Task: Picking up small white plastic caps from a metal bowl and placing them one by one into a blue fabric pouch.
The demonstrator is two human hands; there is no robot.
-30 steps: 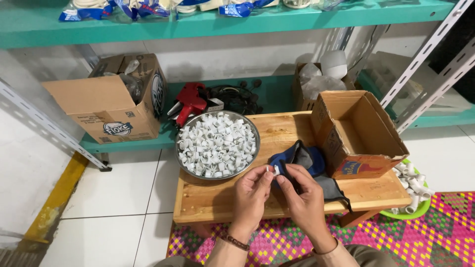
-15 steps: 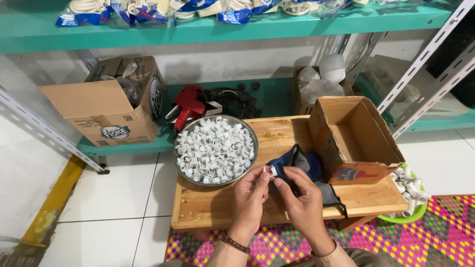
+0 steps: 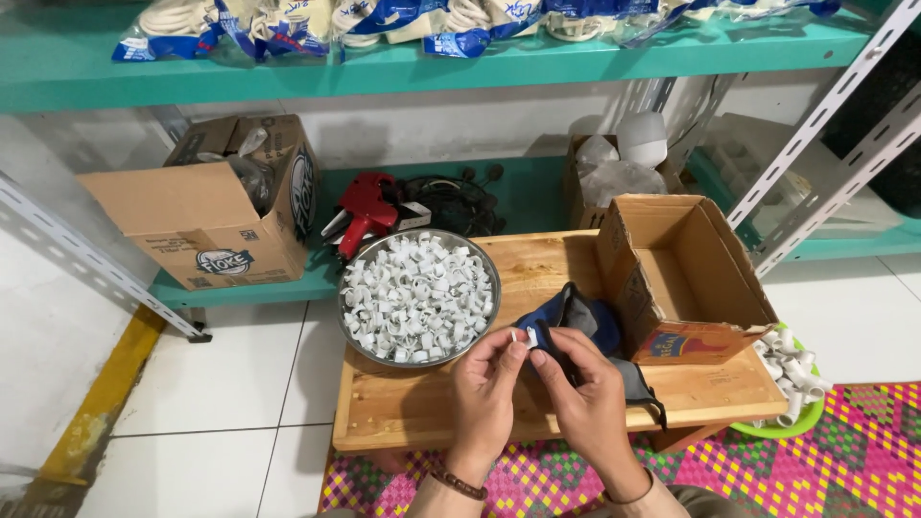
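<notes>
Both hands point(image 3: 537, 384) pinch a small white clip point(image 3: 530, 337) between their fingertips.

Both hands' fingers point(image 3: 519, 351) pinching white clip point(image 3: 531, 337), metal bowl point(image 3: 419, 295) beside

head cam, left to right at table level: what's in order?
Cardboard box on the shelf → red tool → metal bowl of white plastic pieces → left hand → right hand → open empty carton → green dish of white fittings.
</notes>
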